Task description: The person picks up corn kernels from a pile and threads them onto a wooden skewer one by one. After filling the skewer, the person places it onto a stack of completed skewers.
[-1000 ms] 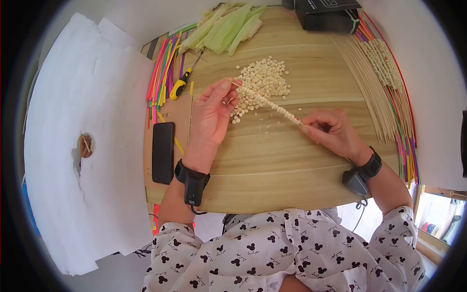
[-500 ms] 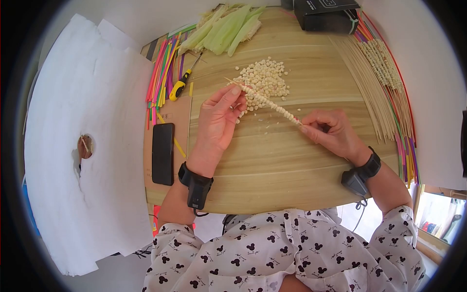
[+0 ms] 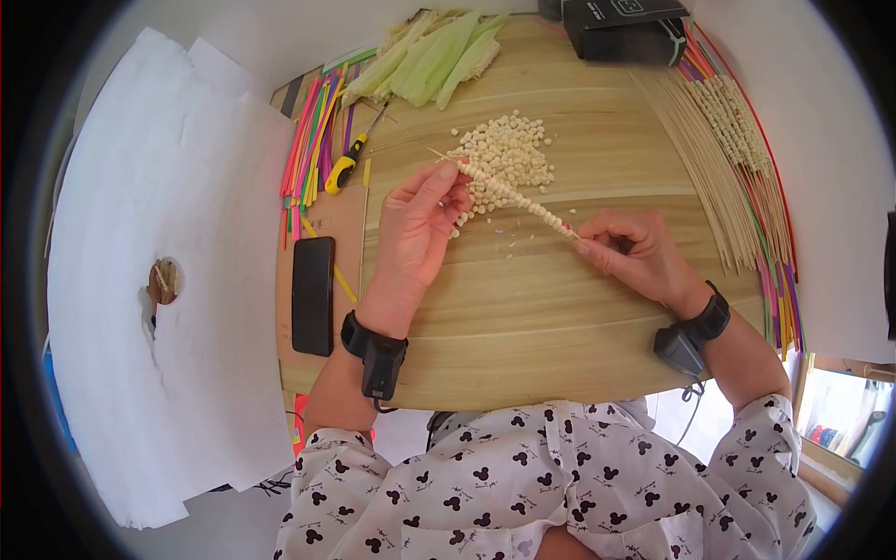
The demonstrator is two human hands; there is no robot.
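A thin wooden skewer threaded with pale corn kernels stretches on a slant between my two hands. My left hand pinches it near its upper left end, where a bare pointed tip sticks out past the thumb. At the lower right end, the thumb and fingers of my right hand are closed on the skewer. A few reddish spots show among the kernels near the right fingertips. Just behind the skewer lies a heap of loose corn kernels on the wooden table.
Pale corn husks lie at the back. On the left are coloured strips, a yellow screwdriver and a black phone. Bare skewers, kernel-threaded skewers and a black box line the right and back.
My left hand has shifted very slightly to the left. The skewer and my right hand stay almost where they were.
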